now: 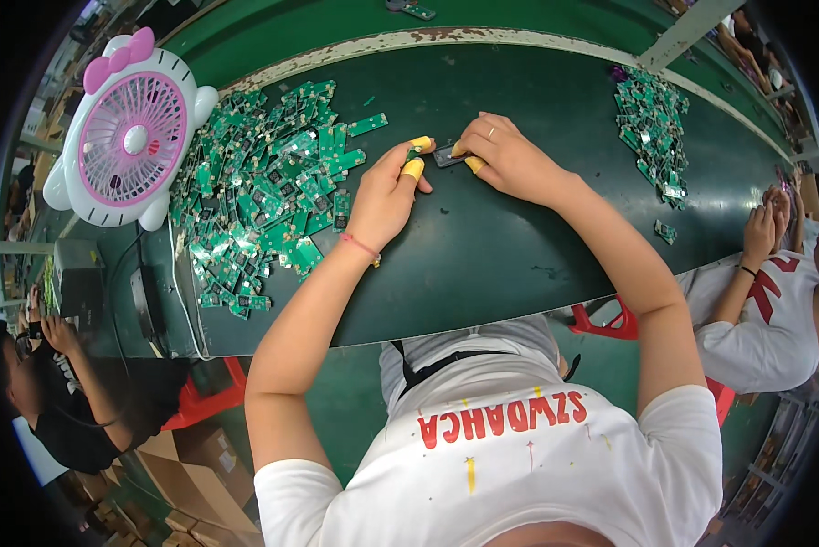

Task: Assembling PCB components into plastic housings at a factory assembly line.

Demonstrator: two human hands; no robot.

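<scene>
Circuit board (415, 154), likely light and fragile, best held edgewise, pinched in left hand (386, 193); dark block (447, 156) gripped in right hand (513, 164).

Toward five o'clock you wear a white short-sleeved T-shirt (555, 488) with red lettering (489, 421) and yellow streaks (470, 474), plus a black strap (414, 378) and grey legwear (537, 337). Toward twelve, your left hand (386, 196) has yellow finger covers (413, 170); at ten, a beaded pink wristband (360, 244). Toward one, your right hand (519, 166) has matching covers (474, 164) and a ring (492, 134).
</scene>
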